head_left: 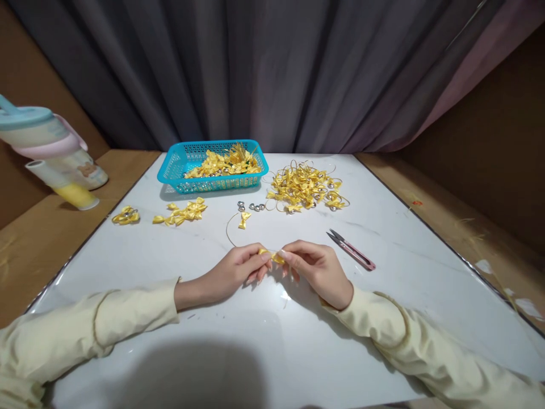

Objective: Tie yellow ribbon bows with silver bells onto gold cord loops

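Observation:
Between my two hands is a small yellow ribbon bow (pixel 277 257), pinched at both sides just above the white tabletop. My left hand (pixel 242 267) closes thumb and fingers on its left end, and a thin gold cord (pixel 229 230) curves up and away from there. At the bow's right end, my right hand (pixel 317 267) pinches with thumb and forefinger. Beyond the hands lie a loose yellow bow (pixel 244 220) and several small silver bells (pixel 256 207). A pair of pink-handled thread snips (pixel 352 250) rests to the right of my right hand.
At the back stands a blue plastic basket (pixel 170 165) holding yellow bows. Right of it is a heap of corded bows with bells (pixel 302 187). Loose bows (pixel 183 213) and a small bundle (pixel 126 215) lie left. A tumbler (pixel 55 142) and a thread spool (pixel 70 190) stand far left.

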`<control>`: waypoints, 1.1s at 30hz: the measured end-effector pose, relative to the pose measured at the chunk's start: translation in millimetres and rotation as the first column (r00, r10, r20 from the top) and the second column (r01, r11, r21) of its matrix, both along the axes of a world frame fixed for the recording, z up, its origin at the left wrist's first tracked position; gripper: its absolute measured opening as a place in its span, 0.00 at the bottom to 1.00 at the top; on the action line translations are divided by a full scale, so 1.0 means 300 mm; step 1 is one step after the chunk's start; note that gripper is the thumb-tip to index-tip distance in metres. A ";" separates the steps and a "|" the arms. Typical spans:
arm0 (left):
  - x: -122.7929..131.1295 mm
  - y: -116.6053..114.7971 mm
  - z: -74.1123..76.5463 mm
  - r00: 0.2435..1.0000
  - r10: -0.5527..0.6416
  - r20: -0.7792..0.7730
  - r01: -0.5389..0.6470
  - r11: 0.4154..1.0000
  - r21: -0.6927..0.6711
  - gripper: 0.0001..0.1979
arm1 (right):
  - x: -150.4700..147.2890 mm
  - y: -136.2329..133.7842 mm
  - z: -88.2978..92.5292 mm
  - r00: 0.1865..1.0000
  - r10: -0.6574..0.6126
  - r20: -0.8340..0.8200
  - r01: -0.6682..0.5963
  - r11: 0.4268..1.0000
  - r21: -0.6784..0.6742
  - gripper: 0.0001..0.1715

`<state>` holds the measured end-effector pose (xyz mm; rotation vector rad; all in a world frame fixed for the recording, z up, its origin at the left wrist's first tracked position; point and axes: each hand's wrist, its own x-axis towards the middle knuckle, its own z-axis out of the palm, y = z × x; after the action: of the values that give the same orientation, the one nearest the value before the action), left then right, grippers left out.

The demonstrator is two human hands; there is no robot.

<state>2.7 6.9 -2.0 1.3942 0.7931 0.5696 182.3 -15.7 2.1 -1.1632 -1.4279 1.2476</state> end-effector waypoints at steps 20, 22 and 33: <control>-0.001 0.011 -0.007 0.996 0.073 0.044 -0.071 0.996 -0.047 0.16 | 0.005 -0.054 -0.004 0.856 -0.191 0.480 -0.112 0.839 0.533 0.09; -0.001 0.015 -0.003 0.994 0.078 0.077 -0.070 0.993 -0.092 0.16 | 0.001 -0.055 -0.010 0.843 -0.197 0.500 -0.116 0.842 0.527 0.10; 0.002 0.021 0.009 0.983 0.101 0.151 -0.057 0.960 -0.273 0.11 | -0.004 -0.049 -0.020 0.836 -0.189 0.515 -0.112 0.860 0.497 0.10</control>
<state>3.3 13.1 0.8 1.0563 0.7647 0.6068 181.1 -30.5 -3.9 -1.2040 -1.9928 0.4304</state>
